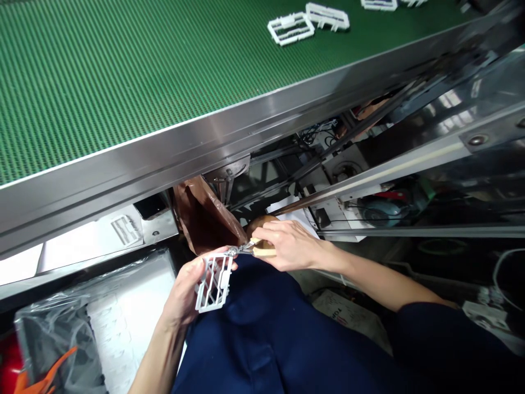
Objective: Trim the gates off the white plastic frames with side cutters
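Note:
My left hand (186, 287) is closed on a white plastic frame (215, 283) with long slots, held tilted in front of my body. In my right hand (287, 243) is a pair of nippers (263, 250) with pale yellow handles, fingers wrapped round them. The metal jaws of the nippers meet the upper end of the frame, close to my left fingertips. Whether the jaws are fully closed is too small to tell. Just behind the frame hangs an open brown plastic bag (205, 216).
Above runs a green conveyor belt (135, 65) with a metal edge rail (197, 134), several white frames (290, 28) lying on it. A plastic-lined box (131, 306) stands at lower left beside an orange-handled tool (51, 372). Metal bars (381, 175) cross the right side.

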A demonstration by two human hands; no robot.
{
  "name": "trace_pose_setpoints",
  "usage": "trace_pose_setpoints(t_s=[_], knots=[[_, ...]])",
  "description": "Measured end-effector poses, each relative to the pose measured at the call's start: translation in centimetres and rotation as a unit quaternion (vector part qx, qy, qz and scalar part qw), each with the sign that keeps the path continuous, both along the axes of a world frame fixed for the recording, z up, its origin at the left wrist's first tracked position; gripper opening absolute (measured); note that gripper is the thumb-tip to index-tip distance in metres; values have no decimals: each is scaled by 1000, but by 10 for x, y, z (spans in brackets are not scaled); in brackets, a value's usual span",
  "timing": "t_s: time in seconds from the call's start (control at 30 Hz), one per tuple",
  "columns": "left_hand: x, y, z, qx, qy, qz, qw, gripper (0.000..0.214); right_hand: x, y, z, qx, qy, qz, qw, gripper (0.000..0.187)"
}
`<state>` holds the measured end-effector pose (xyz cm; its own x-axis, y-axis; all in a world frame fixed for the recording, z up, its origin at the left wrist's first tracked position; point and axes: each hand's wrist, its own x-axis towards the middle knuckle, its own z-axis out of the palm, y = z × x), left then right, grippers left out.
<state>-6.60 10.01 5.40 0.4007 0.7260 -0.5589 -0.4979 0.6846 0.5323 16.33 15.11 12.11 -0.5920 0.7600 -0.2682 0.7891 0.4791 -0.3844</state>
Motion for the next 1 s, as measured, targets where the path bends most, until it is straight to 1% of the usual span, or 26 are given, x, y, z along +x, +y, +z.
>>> trace_pose_setpoints(t_s=[0.13, 0.2, 0.27, 0.37, 0.47, 0.5, 0.57, 0.63, 0.67, 0.73, 0.8, 0.83, 0.9, 0.97, 1.0], knots=[[-2, 0, -5, 13, -17, -12, 1000, 44, 0, 1, 0, 10, -1, -2, 1000, 14], [-3, 0, -7, 13, -27, -17, 999, 43, 0, 1, 0, 1, 10, -6, 1000, 12], [-2, 0, -8, 8, -35, -12, 999, 43, 0, 1, -1, -33, 37, -27, 998, 11], [1, 1, -7, 4, -52, 13, 999, 40, -2, 1, -6, -96, 113, -95, 984, 17], [4, 4, -5, 4, -68, 55, 996, 34, -8, -5, -15, -128, 199, -185, 954, 24], [5, 5, -5, 5, -72, 69, 995, 32, -12, -8, -19, -144, 227, -215, 939, 26], [7, 7, -5, 5, -77, 97, 992, 29, -23, -16, -27, -202, 286, -258, 901, 27], [10, 8, -6, 2, -78, 122, 989, 26, -36, -25, -35, -262, 343, -279, 858, 28], [11, 9, -6, 0, -76, 132, 988, 25, -42, -28, -38, -281, 370, -288, 838, 28], [14, 11, -5, -3, -71, 147, 987, 25, -51, -33, -43, -288, 422, -306, 803, 25], [17, 15, -3, -4, -64, 154, 986, 24, -55, -34, -45, -280, 463, -319, 778, 21], [18, 17, -3, -5, -60, 157, 986, 23, -55, -33, -46, -279, 475, -319, 771, 20], [18, 24, -6, -18, -47, 159, 986, 19, -53, -31, -46, -278, 478, -317, 771, 20], [17, 31, -15, -61, -25, 146, 987, 18, -49, -29, -45, -277, 468, -318, 776, 20], [15, 35, -22, -89, -6, 135, 987, 23, -47, -28, -45, -276, 463, -320, 779, 20]])
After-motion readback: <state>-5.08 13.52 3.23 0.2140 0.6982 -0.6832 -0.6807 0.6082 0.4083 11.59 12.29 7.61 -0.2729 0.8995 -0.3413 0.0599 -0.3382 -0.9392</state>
